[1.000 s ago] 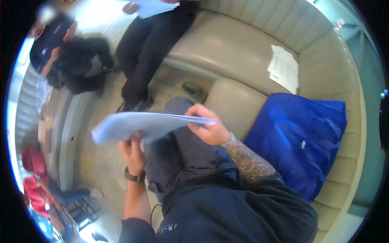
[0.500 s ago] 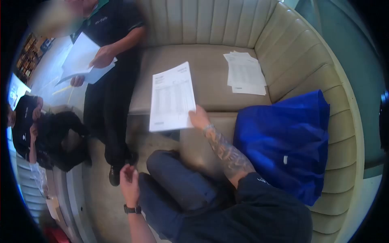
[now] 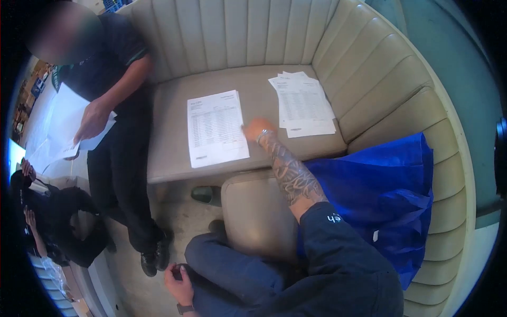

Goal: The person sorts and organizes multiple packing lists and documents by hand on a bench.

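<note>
A stack of printed sheets (image 3: 216, 127) lies on the beige seat, its printed side up. At its right edge is my right hand (image 3: 257, 130), the fingers closed on the paper's margin; the fingertips are partly hidden. My left hand (image 3: 178, 284) is beside my knee, holding nothing, with loosely bent fingers apart. To the right of my right hand, a second, unevenly layered pile of printed sheets (image 3: 305, 105) rests on the same seat.
A blue bag (image 3: 377, 195) lies on the bench at right. On the left stands a person (image 3: 119, 100) holding white papers (image 3: 74, 124); another person (image 3: 63, 216) is farther left. A padded stool-like seat section (image 3: 259, 211) and a dark green shoe-like object (image 3: 206, 195) are below the bench.
My right hand has lowered the stack of sheets from the air onto the seat. My left hand has moved down beside my knee. The standing person's papers have shifted lower.
</note>
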Demonstrator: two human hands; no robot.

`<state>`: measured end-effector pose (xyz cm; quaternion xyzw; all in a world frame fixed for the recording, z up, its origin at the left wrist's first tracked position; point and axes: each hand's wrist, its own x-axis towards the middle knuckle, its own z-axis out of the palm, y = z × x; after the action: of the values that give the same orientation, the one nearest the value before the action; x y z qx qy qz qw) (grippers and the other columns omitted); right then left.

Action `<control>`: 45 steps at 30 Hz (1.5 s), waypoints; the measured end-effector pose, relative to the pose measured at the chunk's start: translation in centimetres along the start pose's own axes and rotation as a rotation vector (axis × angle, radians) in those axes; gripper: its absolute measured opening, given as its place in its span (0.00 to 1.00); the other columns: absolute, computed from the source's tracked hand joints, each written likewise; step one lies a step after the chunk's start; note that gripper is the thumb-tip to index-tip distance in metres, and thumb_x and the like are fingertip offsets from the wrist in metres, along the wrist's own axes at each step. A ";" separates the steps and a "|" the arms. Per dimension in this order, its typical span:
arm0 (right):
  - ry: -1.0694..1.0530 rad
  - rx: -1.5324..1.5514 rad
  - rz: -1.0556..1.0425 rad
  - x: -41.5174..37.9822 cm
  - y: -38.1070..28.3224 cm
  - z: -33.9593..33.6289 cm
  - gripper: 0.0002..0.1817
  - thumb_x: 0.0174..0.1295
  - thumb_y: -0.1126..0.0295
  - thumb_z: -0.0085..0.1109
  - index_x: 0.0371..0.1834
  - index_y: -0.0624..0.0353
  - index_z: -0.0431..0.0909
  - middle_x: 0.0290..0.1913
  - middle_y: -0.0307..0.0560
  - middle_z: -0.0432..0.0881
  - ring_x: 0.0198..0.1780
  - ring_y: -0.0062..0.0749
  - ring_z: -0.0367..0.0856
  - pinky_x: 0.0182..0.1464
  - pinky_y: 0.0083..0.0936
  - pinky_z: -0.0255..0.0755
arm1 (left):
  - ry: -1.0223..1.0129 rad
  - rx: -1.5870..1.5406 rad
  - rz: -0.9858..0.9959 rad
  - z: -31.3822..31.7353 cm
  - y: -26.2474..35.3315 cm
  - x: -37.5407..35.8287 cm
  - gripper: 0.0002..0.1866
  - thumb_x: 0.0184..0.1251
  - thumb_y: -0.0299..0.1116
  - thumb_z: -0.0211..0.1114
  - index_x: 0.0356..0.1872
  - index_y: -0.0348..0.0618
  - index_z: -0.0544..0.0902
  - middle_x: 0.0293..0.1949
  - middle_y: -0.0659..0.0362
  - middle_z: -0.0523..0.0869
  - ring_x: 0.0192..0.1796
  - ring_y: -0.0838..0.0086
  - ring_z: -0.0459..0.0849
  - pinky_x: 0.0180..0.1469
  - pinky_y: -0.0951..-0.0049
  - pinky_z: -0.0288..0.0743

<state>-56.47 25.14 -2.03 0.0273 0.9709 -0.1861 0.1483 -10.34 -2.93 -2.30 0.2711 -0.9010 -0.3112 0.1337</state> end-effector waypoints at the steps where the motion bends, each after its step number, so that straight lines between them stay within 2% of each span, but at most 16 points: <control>1: 0.002 0.074 0.079 1.5 1.1 -1.7 0.26 0.62 0.51 0.55 0.55 0.60 0.80 0.59 0.56 0.79 0.61 0.53 0.78 0.59 0.46 0.74 | -0.011 0.003 0.007 0.1 0.1 0.0 0.14 0.62 0.26 0.66 0.47 0.32 0.79 0.36 0.50 0.84 0.39 0.63 0.84 0.47 0.65 0.76; 4: 0.490 0.063 0.242 6.7 7.5 -3.8 0.25 0.60 0.51 0.57 0.52 0.60 0.78 0.55 0.60 0.79 0.59 0.54 0.77 0.57 0.46 0.74 | -0.010 0.076 0.023 -0.1 0.0 0.1 0.13 0.61 0.26 0.66 0.46 0.32 0.80 0.36 0.50 0.84 0.39 0.63 0.84 0.47 0.66 0.76; 6: 0.600 0.033 0.357 9.0 12.9 -5.5 0.28 0.58 0.50 0.60 0.53 0.63 0.77 0.58 0.58 0.77 0.61 0.53 0.75 0.59 0.48 0.72 | -0.043 0.082 0.002 0.0 -0.5 0.0 0.13 0.63 0.27 0.65 0.46 0.33 0.79 0.39 0.50 0.84 0.42 0.61 0.84 0.49 0.65 0.76; 11: 0.429 -0.095 0.394 12.3 22.8 -5.9 0.46 0.54 0.39 0.62 0.65 0.66 0.68 0.66 0.64 0.69 0.68 0.54 0.68 0.67 0.46 0.65 | -0.033 0.156 0.000 0.3 0.3 0.5 0.12 0.62 0.27 0.65 0.45 0.33 0.79 0.39 0.49 0.85 0.42 0.61 0.84 0.48 0.65 0.76; 16: 0.396 -0.015 0.466 10.9 20.7 -6.5 0.57 0.47 0.30 0.64 0.70 0.66 0.63 0.71 0.65 0.63 0.72 0.56 0.62 0.71 0.48 0.58 | -0.051 0.132 -0.050 0.6 0.3 0.9 0.12 0.61 0.26 0.66 0.44 0.33 0.80 0.38 0.49 0.85 0.41 0.60 0.84 0.48 0.65 0.77; 18: 0.366 0.044 0.474 9.9 18.9 -8.1 0.60 0.44 0.28 0.64 0.71 0.65 0.61 0.72 0.64 0.61 0.72 0.56 0.60 0.71 0.48 0.56 | -0.047 0.234 0.038 0.4 0.6 0.7 0.12 0.60 0.26 0.66 0.44 0.33 0.80 0.38 0.49 0.85 0.41 0.59 0.85 0.47 0.65 0.77; 20: 0.216 -0.026 0.485 8.9 18.3 -9.5 0.62 0.42 0.27 0.65 0.73 0.64 0.59 0.72 0.64 0.62 0.75 0.60 0.55 0.73 0.51 0.53 | -0.035 0.206 0.024 0.7 0.0 0.4 0.12 0.60 0.26 0.66 0.43 0.33 0.80 0.38 0.49 0.85 0.41 0.60 0.85 0.47 0.65 0.77; 22: 0.270 -0.059 0.504 8.9 18.3 -8.8 0.63 0.37 0.28 0.69 0.73 0.58 0.61 0.72 0.60 0.62 0.74 0.55 0.56 0.71 0.48 0.54 | -0.023 0.175 0.020 1.5 0.0 0.9 0.12 0.59 0.26 0.66 0.43 0.33 0.80 0.38 0.49 0.85 0.41 0.60 0.85 0.47 0.64 0.77; 28: 0.062 -0.038 0.484 8.7 17.8 -9.8 0.59 0.34 0.36 0.76 0.70 0.58 0.67 0.72 0.57 0.65 0.74 0.52 0.59 0.71 0.48 0.53 | -0.060 0.247 0.016 1.3 0.6 1.2 0.12 0.59 0.27 0.67 0.43 0.34 0.80 0.37 0.50 0.85 0.41 0.60 0.84 0.47 0.64 0.77; 30: -0.013 0.034 0.382 11.4 19.9 -9.2 0.47 0.37 0.44 0.78 0.62 0.59 0.77 0.64 0.54 0.76 0.67 0.45 0.71 0.68 0.43 0.61 | -0.079 0.145 -0.124 1.3 0.4 1.2 0.12 0.59 0.27 0.67 0.43 0.34 0.81 0.36 0.50 0.85 0.41 0.59 0.84 0.48 0.63 0.76; 31: -0.014 0.031 0.376 12.1 20.4 -9.2 0.47 0.37 0.44 0.78 0.62 0.59 0.77 0.64 0.54 0.76 0.67 0.45 0.71 0.68 0.43 0.61 | -0.075 0.144 -0.129 1.2 0.4 1.1 0.12 0.59 0.27 0.67 0.43 0.34 0.81 0.36 0.50 0.85 0.41 0.59 0.84 0.48 0.63 0.76; 33: -0.033 -0.057 0.258 13.0 20.8 -9.1 0.38 0.38 0.45 0.77 0.47 0.64 0.85 0.51 0.56 0.85 0.55 0.41 0.82 0.59 0.31 0.73 | -0.060 0.252 -0.028 0.9 0.4 1.1 0.12 0.59 0.27 0.67 0.43 0.35 0.81 0.36 0.50 0.85 0.41 0.60 0.84 0.48 0.63 0.77; 36: -0.025 -0.021 0.175 12.2 21.0 -9.1 0.31 0.41 0.50 0.77 0.43 0.63 0.86 0.47 0.55 0.86 0.51 0.40 0.85 0.55 0.29 0.75 | 0.002 0.213 0.050 1.1 0.3 1.0 0.12 0.60 0.27 0.67 0.43 0.34 0.81 0.36 0.51 0.85 0.40 0.61 0.85 0.46 0.64 0.77; 40: -0.010 -0.062 0.043 14.1 23.5 -8.4 0.28 0.45 0.59 0.75 0.49 0.62 0.85 0.50 0.56 0.85 0.53 0.45 0.84 0.55 0.30 0.77 | -0.009 0.106 -0.019 0.9 -0.2 1.0 0.12 0.60 0.28 0.67 0.43 0.34 0.81 0.36 0.50 0.85 0.39 0.62 0.85 0.45 0.66 0.78; 43: 0.110 0.282 -0.048 9.5 21.5 -11.2 0.24 0.50 0.62 0.72 0.50 0.62 0.84 0.49 0.55 0.86 0.52 0.43 0.84 0.55 0.30 0.76 | -0.023 0.021 -0.066 0.1 0.8 0.9 0.14 0.61 0.28 0.68 0.46 0.33 0.80 0.35 0.52 0.85 0.38 0.67 0.84 0.45 0.68 0.76; 45: 0.211 0.394 -0.318 5.6 18.4 -14.7 0.22 0.54 0.63 0.69 0.51 0.63 0.83 0.48 0.55 0.87 0.50 0.42 0.85 0.55 0.32 0.76 | -0.043 -0.126 -0.102 0.1 0.0 1.1 0.15 0.62 0.30 0.68 0.47 0.33 0.80 0.36 0.54 0.86 0.40 0.70 0.85 0.47 0.69 0.77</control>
<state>-63.87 47.66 2.80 -0.0778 0.9182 -0.3884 0.0070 -11.27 -3.47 -2.32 0.3009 -0.8674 -0.3793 0.1149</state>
